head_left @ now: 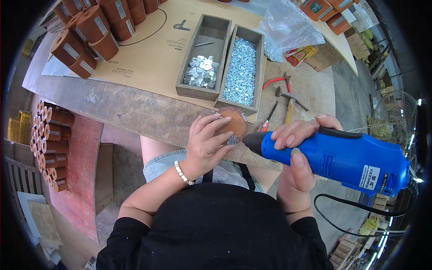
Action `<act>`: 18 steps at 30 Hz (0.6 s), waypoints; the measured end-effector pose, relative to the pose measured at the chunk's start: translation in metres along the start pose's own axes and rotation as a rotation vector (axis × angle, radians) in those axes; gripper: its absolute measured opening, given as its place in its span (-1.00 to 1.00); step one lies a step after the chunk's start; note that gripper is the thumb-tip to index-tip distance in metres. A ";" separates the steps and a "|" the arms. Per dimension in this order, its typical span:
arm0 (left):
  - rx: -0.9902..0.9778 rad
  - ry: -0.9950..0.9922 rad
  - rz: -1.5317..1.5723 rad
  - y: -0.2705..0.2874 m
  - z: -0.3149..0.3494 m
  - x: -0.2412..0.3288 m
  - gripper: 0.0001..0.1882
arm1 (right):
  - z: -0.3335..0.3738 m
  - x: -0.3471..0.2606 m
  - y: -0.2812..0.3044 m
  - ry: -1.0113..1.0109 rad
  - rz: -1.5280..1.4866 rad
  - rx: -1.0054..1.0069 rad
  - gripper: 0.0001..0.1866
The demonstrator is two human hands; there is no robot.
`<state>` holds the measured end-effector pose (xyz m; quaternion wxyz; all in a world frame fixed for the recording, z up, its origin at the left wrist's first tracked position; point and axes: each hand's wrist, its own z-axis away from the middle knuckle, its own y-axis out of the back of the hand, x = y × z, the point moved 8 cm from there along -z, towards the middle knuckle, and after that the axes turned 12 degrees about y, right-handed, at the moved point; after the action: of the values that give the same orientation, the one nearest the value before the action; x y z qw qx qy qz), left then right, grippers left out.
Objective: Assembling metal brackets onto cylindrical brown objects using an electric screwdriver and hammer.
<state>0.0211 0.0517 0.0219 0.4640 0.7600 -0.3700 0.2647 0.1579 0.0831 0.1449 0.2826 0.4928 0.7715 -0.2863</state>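
My left hand (pixel 204 146), a beaded bracelet at its wrist, is closed on a brown wooden-looking cylinder (pixel 236 122) at the table's near edge. By its fingertips a small metal plate (pixel 232 141) sits against the cylinder. My right hand (pixel 299 146) grips a blue corded electric screwdriver (pixel 333 155), held level. Its black nose points left at the plate; the fingers and nose hide whether the bit touches it. Beyond the cylinder, one grey box (pixel 182 88) holds small metal plates (pixel 201 72) and a thin rod. A second box (pixel 238 107) is full of silvery screws (pixel 242 74).
Red-handled pliers (pixel 274 81), a hammer (pixel 289 110) and a screwdriver (pixel 269 118) lie right of the boxes. Brown cylinders (pixel 92 31) are stacked at the far left, more (pixel 54 139) on a red board. A clear plastic bag (pixel 288 24) lies far right. The power cord (pixel 355 207) loops at right.
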 end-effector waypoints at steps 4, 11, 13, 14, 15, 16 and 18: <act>0.020 0.007 0.099 -0.001 0.001 -0.004 -0.62 | -0.001 0.003 -0.006 -0.017 0.016 -0.037 -0.39; 0.028 -0.007 0.134 0.001 0.000 -0.003 -0.62 | -0.004 0.006 -0.019 -0.049 0.175 -0.079 -0.37; 0.028 -0.008 0.135 0.000 0.001 -0.005 -0.62 | -0.003 0.007 -0.022 -0.040 0.202 -0.114 -0.38; 0.027 -0.013 0.137 0.000 0.001 -0.004 -0.62 | -0.004 0.006 -0.024 -0.028 0.230 -0.147 -0.38; 0.027 -0.012 0.139 0.000 0.000 -0.004 -0.62 | -0.004 0.006 -0.022 -0.028 0.232 -0.149 -0.38; 0.023 -0.013 0.143 0.000 0.000 -0.003 -0.63 | -0.005 0.005 -0.023 0.003 0.198 -0.179 -0.39; 0.017 -0.012 0.147 0.000 0.000 -0.003 -0.63 | -0.005 0.002 -0.025 0.033 0.165 -0.208 -0.39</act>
<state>0.0193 0.0529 0.0197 0.4345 0.7363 -0.4255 0.2966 0.1328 0.0791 0.1508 0.3420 0.5273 0.7585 -0.1722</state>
